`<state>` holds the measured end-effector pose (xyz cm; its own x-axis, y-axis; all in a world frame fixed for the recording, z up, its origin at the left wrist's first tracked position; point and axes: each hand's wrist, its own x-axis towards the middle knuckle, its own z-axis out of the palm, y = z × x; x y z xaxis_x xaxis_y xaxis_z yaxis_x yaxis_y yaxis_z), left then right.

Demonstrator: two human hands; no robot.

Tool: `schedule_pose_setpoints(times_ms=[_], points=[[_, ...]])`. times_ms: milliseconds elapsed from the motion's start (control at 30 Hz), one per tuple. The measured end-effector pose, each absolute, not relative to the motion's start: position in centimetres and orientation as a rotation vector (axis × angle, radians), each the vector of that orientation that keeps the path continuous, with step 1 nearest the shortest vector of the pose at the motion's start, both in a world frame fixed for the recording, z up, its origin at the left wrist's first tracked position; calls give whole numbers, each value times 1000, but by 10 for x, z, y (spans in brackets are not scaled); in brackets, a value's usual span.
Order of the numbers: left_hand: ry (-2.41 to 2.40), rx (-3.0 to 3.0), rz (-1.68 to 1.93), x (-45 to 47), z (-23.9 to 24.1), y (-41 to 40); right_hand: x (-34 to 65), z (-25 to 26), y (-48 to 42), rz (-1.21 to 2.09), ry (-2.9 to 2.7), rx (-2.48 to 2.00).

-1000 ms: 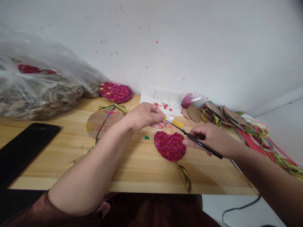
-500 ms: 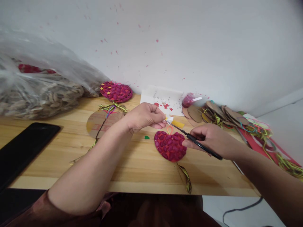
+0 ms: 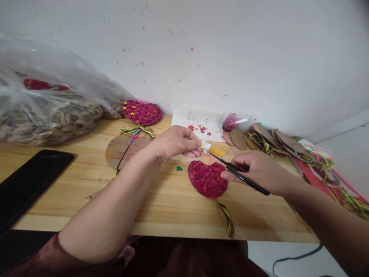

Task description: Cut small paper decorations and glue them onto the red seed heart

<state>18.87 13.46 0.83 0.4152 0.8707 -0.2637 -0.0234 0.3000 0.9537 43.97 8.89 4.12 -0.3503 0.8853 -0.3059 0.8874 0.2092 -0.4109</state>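
My left hand pinches a small piece of white-and-yellow paper above the table. In my right hand is a pair of black-handled scissors, with the blade tips at the paper near my left fingertips. Whether the blades are cutting into it is too small to tell. Below the scissors lies a heart-like ornament covered in dark pink pieces, with an orange loop on top and a green-and-yellow tassel. A yellow strip shows just behind the blades. Left of the ornament is a green scrap.
A white sheet with red stars stands behind my hands, beside a cup of pink liquid. Cardboard pieces and tassels crowd the right. Leftward are a star-dotted ornament, a round disc, a plastic bag and a black device.
Very little differs. The scissors and my right hand have shifted slightly left towards the paper, while my left hand keeps its place.
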Motion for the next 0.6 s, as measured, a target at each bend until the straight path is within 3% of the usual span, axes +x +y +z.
schedule_pose_setpoints(times_ms=[600], points=[[997, 1123, 749, 187, 0, 142, 434, 31, 97, -737, 2419, 1837]])
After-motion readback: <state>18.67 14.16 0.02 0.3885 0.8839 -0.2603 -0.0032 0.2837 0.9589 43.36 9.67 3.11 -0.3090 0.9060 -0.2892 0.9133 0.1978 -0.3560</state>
